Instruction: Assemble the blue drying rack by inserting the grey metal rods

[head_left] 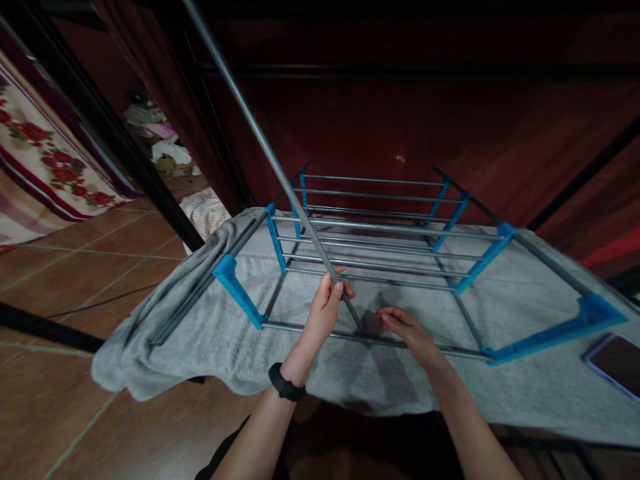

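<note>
Beneath me a grey blanket (pixel 540 400) spreads from eight o'clock round to three, rumpled at its left end. A phone (pixel 617 367) with a purplish edge lies on it near four o'clock. I have a dark red curtain (pixel 380 127) at twelve, crossed by a black bar (pixel 400 71). A black post (pixel 140 167) slants at half past nine; beyond it hangs a flowered cloth (pixel 60 167). Toward ten I see a blurred heap (pixel 167 153), at nine a striped cloth (pixel 205 212), at eight brown floor tiles (pixel 65 407).

The grey blanket (pixel 200 350) carries a blue-jointed metal rack (pixel 400 231) around its centre. Grey poles (pixel 209 283) lie toward nine o'clock, and a purple-edged phone (pixel 616 363) rests between three and four o'clock.
</note>
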`<state>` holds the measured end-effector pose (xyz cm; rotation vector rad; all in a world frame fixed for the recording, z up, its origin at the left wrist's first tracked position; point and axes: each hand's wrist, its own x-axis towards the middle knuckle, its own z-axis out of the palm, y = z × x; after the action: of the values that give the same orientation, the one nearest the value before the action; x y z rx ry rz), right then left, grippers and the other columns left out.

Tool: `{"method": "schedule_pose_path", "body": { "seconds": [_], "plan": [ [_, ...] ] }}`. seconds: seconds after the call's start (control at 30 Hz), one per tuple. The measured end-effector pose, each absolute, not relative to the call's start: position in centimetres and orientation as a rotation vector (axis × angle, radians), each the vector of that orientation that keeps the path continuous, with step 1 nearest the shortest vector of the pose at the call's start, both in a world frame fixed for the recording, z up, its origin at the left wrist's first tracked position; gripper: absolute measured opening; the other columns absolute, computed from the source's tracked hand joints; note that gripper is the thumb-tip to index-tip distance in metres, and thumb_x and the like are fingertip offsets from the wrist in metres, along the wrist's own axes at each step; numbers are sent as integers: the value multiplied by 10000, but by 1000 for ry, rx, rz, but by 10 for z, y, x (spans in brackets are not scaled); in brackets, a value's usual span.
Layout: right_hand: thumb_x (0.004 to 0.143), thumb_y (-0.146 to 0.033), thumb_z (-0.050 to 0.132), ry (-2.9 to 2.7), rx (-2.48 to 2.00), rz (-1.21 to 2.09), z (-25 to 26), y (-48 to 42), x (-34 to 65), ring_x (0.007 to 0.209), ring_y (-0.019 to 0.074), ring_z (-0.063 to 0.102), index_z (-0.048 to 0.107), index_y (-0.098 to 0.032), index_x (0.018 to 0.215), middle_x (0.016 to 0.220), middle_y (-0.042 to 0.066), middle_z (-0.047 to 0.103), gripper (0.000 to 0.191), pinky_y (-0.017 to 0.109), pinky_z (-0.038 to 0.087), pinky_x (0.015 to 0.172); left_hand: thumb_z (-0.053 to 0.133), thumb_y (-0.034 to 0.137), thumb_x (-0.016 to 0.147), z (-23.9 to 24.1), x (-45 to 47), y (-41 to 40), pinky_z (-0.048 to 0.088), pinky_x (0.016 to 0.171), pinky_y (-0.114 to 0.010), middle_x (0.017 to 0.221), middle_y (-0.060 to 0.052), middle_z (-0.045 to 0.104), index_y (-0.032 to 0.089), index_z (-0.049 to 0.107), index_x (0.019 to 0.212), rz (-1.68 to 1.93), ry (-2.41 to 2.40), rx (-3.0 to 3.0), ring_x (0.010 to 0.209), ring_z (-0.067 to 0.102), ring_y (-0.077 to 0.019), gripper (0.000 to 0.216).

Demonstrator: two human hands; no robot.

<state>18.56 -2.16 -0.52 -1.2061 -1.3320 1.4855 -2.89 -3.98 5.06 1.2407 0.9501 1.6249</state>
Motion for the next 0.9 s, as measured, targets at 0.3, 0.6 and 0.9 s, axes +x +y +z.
{"method": "schedule_pose_path", "body": {
  "seconds": [0.3, 0.6, 0.9],
  "plan": [
    [582, -626, 845, -1144, -1186, 1483, -7, -15, 194, 903, 221, 657, 745, -217, 896, 945, 72, 737, 526, 394, 506, 903, 612, 441, 923, 72, -38, -45, 479, 692, -269, 694, 21, 598, 219, 637, 1255, 1697, 1037, 1360, 659, 554, -136, 400],
    [595, -618, 834, -1064, -1179, 1397, -10, -10, 204, 846, 198, 662, 740, -217, 891, 929, 66, 746, 507, 380, 515, 869, 689, 360, 856, 62, -46, -41, 515, 815, -311, 915, -33, 730, 234, 750, 1047, 1647, 1191, 1506, 862, 652, -204, 237],
    [578, -574, 845, -991, -1159, 1355, -3, -7, 208, 840, 189, 651, 722, -227, 859, 889, 47, 741, 464, 370, 514, 854, 691, 345, 848, 43, -61, -30, 512, 906, -358, 996, -64, 749, 246, 762, 1011, 1591, 1302, 1679, 968, 675, -245, 203]
  ]
}}
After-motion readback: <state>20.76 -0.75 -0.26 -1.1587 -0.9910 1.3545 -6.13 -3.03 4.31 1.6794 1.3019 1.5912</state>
